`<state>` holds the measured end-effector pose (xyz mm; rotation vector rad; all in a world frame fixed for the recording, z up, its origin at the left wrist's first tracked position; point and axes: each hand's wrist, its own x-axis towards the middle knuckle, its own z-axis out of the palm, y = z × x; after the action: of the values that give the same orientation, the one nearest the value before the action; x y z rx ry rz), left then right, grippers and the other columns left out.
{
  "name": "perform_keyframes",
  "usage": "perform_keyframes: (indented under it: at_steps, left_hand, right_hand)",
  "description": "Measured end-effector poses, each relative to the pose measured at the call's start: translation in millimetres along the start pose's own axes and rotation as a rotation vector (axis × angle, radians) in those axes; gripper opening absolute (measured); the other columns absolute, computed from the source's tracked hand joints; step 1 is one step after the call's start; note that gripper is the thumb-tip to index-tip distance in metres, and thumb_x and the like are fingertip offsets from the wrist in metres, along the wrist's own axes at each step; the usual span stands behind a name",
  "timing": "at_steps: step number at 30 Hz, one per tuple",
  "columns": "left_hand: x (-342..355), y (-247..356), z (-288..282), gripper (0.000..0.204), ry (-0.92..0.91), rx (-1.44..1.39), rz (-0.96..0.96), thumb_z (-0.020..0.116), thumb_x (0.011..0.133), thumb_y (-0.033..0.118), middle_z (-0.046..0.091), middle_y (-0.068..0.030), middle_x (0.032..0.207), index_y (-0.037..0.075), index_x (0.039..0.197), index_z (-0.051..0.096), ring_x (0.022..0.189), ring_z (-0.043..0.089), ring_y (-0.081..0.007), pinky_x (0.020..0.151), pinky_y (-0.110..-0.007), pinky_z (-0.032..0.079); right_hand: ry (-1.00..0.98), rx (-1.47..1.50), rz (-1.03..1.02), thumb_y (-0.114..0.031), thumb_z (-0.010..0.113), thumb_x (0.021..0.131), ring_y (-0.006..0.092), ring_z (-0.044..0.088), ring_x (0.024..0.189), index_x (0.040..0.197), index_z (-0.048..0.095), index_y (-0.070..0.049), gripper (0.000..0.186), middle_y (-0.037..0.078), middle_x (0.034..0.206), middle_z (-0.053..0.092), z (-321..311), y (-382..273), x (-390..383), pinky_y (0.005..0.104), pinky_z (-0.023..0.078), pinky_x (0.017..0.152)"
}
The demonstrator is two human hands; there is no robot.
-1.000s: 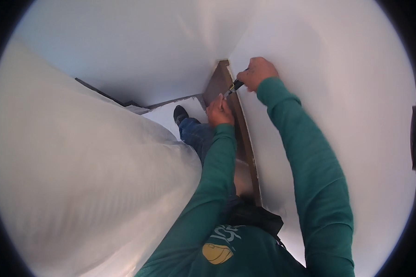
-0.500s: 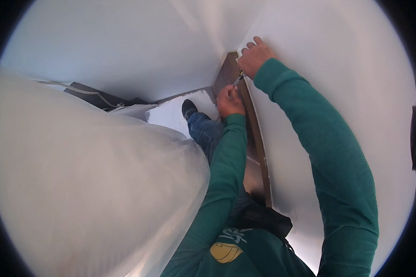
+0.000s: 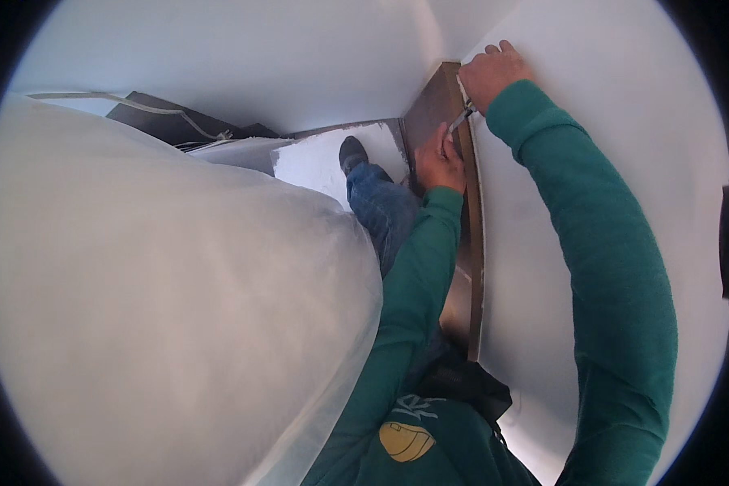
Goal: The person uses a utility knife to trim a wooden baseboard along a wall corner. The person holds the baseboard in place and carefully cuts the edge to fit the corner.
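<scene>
A translucent plastic sheet (image 3: 178, 283) bulged well to the left of the brown board (image 3: 432, 95), which served as the landmark. A white cable (image 3: 150, 107) lay beyond the sheet, also left of the board. Nearer the board, a dark shoe (image 3: 351, 154) showed over a white patch (image 3: 309, 166). The left hand (image 3: 440, 164) was at the board's upper part, its fingers drawn together by the lower end of a slim tool (image 3: 462, 119); whether they pinched it, I could not tell. The tool slanted across the board's long edge, beside the wall (image 3: 624, 121). The right hand (image 3: 494, 74), just right of the board's top end, was curled around the tool's upper end.

Good handling here, I judged, called for guiding the tip lightly with the left hand, keeping those fingertips clear of its line, and holding a steady angle to the board's edge with short, controlled pressure, sparing the wall.
</scene>
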<state>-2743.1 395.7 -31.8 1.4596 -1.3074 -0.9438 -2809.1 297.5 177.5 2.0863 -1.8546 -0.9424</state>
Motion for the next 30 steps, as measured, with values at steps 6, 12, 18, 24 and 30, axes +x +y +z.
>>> perform_keyframes:
  at_steps: [6,12,18,24,30]
  left_hand:
    - [1,-1,7,0.024,-0.023,0.034,-0.028,0.065,0.098,0.015,0.074,-0.0171,0.11,0.012,0.119,0.076,0.101,0.067,-0.0392,0.092,-0.047,0.052]
    - [8,-13,14,0.022,-0.029,0.062,0.068,0.065,0.096,0.012,0.074,-0.0134,0.106,0.011,0.116,0.076,0.096,0.065,-0.0365,0.089,-0.046,0.052]
    - [8,-11,16,0.021,-0.015,0.082,0.092,0.065,0.095,0.011,0.074,-0.0134,0.107,0.011,0.113,0.076,0.098,0.066,-0.036,0.09,-0.046,0.052]
    - [9,-15,19,0.024,0.018,0.127,0.175,0.064,0.097,0.014,0.073,-0.014,0.113,0.012,0.118,0.075,0.102,0.066,-0.0378,0.092,-0.047,0.053]
    - [6,-18,19,0.029,-0.018,0.163,0.168,0.064,0.093,0.009,0.073,-0.0128,0.117,0.011,0.121,0.073,0.104,0.066,-0.0368,0.091,-0.046,0.054]
  right_hand:
    - [0.046,-0.042,0.012,-0.017,0.068,0.091,0.025,0.069,0.108,0.101,0.077,-0.015,0.013,0.009,0.1,0.076,1,-2,-3,0.0444,0.047,0.104]
    - [-0.005,-0.054,-0.025,-0.016,0.067,0.091,0.0251,0.066,0.114,0.1,0.077,-0.014,0.014,0.008,0.103,0.076,7,0,2,0.0439,0.044,0.107]
    - [-0.024,-0.04,-0.01,-0.016,0.063,0.093,0.0241,0.06,0.123,0.103,0.077,-0.015,0.017,0.008,0.112,0.074,6,0,-4,0.0455,0.039,0.111]
    - [-0.043,-0.045,0.015,-0.022,0.06,0.097,0.0263,0.058,0.126,0.107,0.077,-0.017,0.02,0.008,0.117,0.073,4,-5,-6,0.0468,0.039,0.11]
    - [-0.048,-0.028,0.012,-0.027,0.056,0.1,0.0276,0.057,0.126,0.11,0.077,-0.019,0.025,0.008,0.12,0.072,4,-5,-5,0.046,0.036,0.111]
